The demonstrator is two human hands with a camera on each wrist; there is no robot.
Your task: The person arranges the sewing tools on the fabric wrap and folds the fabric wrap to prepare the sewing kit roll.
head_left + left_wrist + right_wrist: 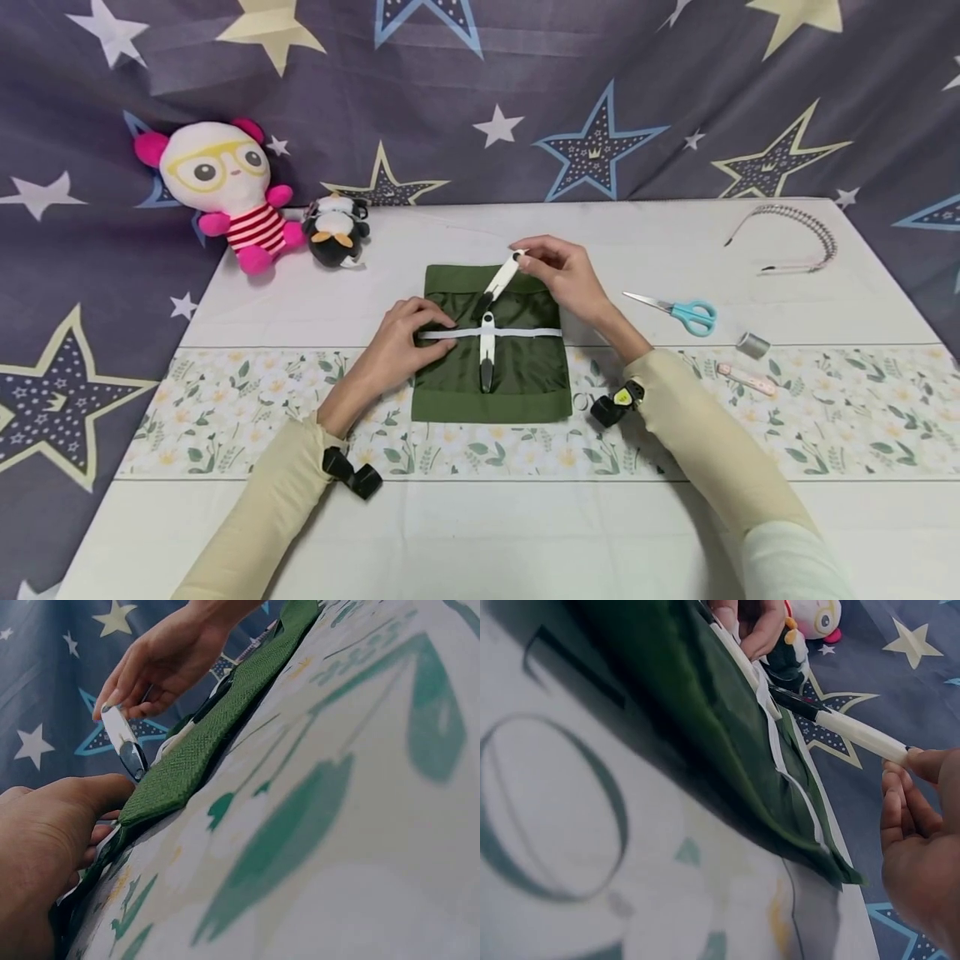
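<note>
Viewed from my remote post, a left hand (407,333) lies at the edge of a green cloth (528,371), thumb and forefinger spread to either side of a white strap (532,332); its other fingers are partly hidden and I cannot tell what they touch; the right hand (567,273), cropped in the right-wrist view, pinches the top of a white stick (504,277); the black end of that stick hangs close to the lower stick (487,343), and I cannot make out whether they touch; nor, white on white, can I tell whether the strap crosses over or under the lower stick; both sleeves (712,450) run out of the head view. The cloth, roughly square, lies near the middle of the bench (525,533), over a flowered band (247,417); its middle is shiny and wrinkled, its near and far borders flatter; each stick is slim, black at one end, dark-dotted at the other; scissors (696,318) lie off to the right.
</note>
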